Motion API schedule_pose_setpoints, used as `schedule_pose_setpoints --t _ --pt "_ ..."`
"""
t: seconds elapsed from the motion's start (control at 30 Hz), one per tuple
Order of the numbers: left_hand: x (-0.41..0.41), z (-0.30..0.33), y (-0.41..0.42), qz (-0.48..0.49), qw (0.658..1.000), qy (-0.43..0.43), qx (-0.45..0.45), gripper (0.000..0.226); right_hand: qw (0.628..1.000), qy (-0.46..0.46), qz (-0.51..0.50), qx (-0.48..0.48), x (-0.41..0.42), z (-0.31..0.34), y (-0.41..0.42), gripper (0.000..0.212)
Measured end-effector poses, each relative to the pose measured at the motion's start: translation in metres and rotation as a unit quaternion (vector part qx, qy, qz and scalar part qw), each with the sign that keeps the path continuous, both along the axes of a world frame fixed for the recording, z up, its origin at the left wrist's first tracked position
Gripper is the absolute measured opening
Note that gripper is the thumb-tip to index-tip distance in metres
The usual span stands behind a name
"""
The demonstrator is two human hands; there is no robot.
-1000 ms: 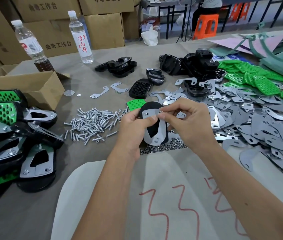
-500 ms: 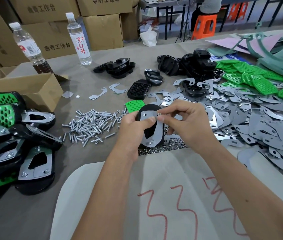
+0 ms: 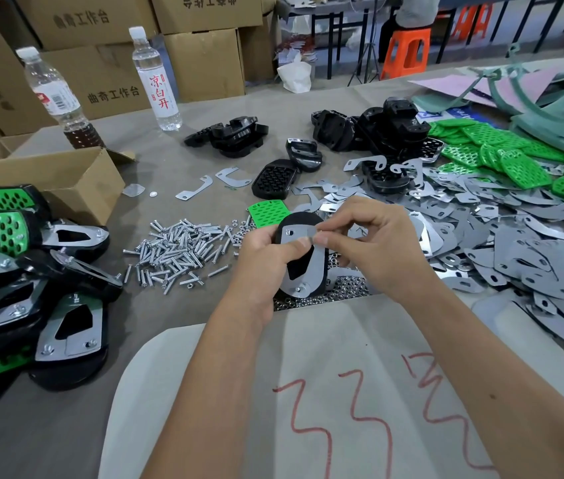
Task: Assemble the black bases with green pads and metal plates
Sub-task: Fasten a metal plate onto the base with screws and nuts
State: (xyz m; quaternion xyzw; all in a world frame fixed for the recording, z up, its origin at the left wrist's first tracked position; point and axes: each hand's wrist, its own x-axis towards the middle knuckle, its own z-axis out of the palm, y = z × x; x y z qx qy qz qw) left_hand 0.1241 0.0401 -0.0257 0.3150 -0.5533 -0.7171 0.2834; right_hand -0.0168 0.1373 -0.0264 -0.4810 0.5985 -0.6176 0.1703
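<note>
Two water bottles [image 3: 155, 77], two hands [image 3: 373, 243], one orange stool [image 3: 406, 51], one open carton [image 3: 45, 178].

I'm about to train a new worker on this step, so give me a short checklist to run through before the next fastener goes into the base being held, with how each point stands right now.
1. Black base held firm: ok, the left hand grips it, thumb on top.
2. Metal plate seated on the base: ok, it lies flat with the cut-out showing black.
3. Near-end fastener fitted: ok, one shows at the plate's lower end.
4. Far-end hole filled: not ok, it looks empty.
5. Right hand holding a nut or screw: cannot tell, its fingertips pinch at the plate's upper edge and hide it.
6. Supplies near: ok, the screw pile and nuts lie beside the hands.
</note>
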Motion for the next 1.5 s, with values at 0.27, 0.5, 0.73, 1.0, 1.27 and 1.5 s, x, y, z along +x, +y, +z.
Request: schedule_pose_setpoints --t 0.27,0.5,0.73,1.0,1.27,1.5 --pt "-0.001 0.0 0.001 0.012 1.0 -0.019 -0.013 0.016 0.999 0.036 0.03 0.01 -0.005 0.001 0.002 0.015" --pt "-0.002 0.0 0.003 0.013 1.0 -0.018 -0.022 0.017 0.997 0.074 -0.002 0.026 -0.004 0.003 0.003 0.016" --pt "-0.004 0.0 0.005 0.014 0.999 -0.034 -0.04 0.017 0.995 0.088 0.01 0.038 -0.006 0.006 0.006 0.012" --pt "-0.002 0.002 0.004 0.0 0.999 -0.027 -0.025 0.017 0.997 0.057 0.022 0.038 -0.006 0.008 0.007 0.011" --pt "-0.003 0.0 0.004 0.025 0.999 -0.024 -0.028 0.015 0.999 0.042 -0.014 0.014 0.003 0.007 0.004 0.013" --pt "-0.005 0.0 0.004 0.061 0.998 -0.026 -0.013 0.012 0.998 -0.064 -0.022 0.0 0.007 0.009 0.003 0.012"
